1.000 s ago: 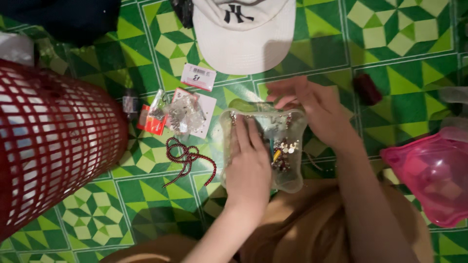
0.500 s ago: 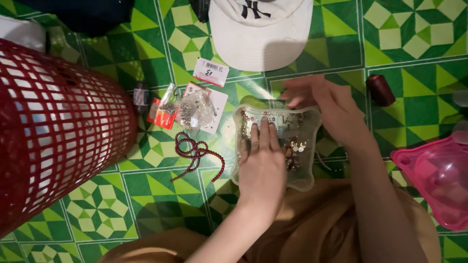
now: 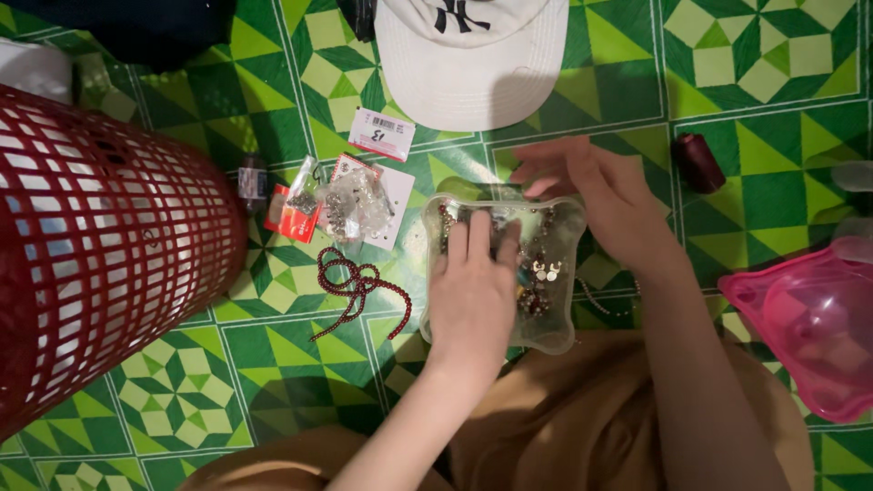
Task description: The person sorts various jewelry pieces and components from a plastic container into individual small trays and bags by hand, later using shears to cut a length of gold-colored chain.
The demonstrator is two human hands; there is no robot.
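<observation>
- Clear plastic bead tray rests on the green tiled floor.
- We lay our left hand flat inside, fingers spread (over beads).
- Our right hand touches the far rim; its grip we cannot tell.

Left hand flat inside clear plastic tray of beads on green tiled floor — right hand at its far rim, red bead string just beside, white cap beyond.
</observation>
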